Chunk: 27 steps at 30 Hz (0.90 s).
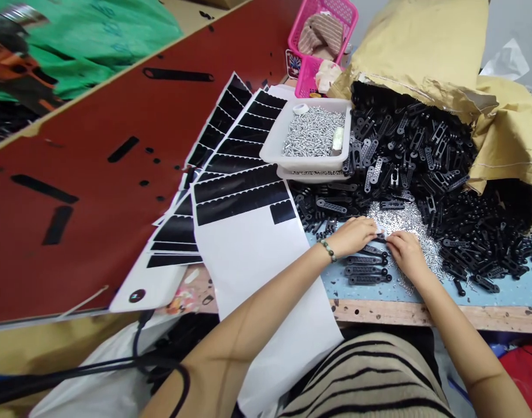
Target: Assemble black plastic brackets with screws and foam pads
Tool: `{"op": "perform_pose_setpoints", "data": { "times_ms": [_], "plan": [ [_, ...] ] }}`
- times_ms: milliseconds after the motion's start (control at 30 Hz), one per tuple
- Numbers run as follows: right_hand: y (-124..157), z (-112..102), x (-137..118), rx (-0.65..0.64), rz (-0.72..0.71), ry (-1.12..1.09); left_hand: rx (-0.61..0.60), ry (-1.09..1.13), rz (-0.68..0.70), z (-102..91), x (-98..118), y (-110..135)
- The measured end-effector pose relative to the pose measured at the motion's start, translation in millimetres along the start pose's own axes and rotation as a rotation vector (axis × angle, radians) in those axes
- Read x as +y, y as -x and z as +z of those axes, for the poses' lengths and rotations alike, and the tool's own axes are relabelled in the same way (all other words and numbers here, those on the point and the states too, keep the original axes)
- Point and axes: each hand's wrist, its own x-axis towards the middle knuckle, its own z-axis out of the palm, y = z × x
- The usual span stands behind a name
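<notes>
My left hand and my right hand meet over the blue tabletop, fingers pinched together on a black plastic strip between them. A beaded bracelet is on my left wrist. Just below the hands lie a few black strips side by side. Loose silver screws are scattered under and around my right hand. A big heap of black plastic parts lies beyond.
A white tray of screws stands on a second tray at the back. White sheets with black stickers fan out to the left. A brown paper sack spills the parts. Pink baskets stand behind. A dark red board is on the left.
</notes>
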Motion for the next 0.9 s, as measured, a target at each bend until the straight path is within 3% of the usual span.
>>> {"op": "perform_pose_setpoints", "data": {
  "times_ms": [367, 700, 800, 900],
  "plan": [
    [4.1, -12.4, 1.0, -0.102, -0.065, -0.025, -0.048, 0.088, 0.042, 0.6, 4.6, 8.3],
    [6.3, -15.1, -7.3, -0.103, -0.06, -0.039, -0.078, 0.087, -0.034, -6.4, -4.4, 14.3],
    [20.4, -28.8, -1.2, 0.041, -0.008, -0.076, -0.077, 0.072, -0.056, -7.6, -2.3, 20.3],
    [47.4, -48.7, 13.8, 0.209, 0.209, -0.022, -0.02, 0.048, -0.032, -8.2, 14.0, 13.4]
  ]
}}
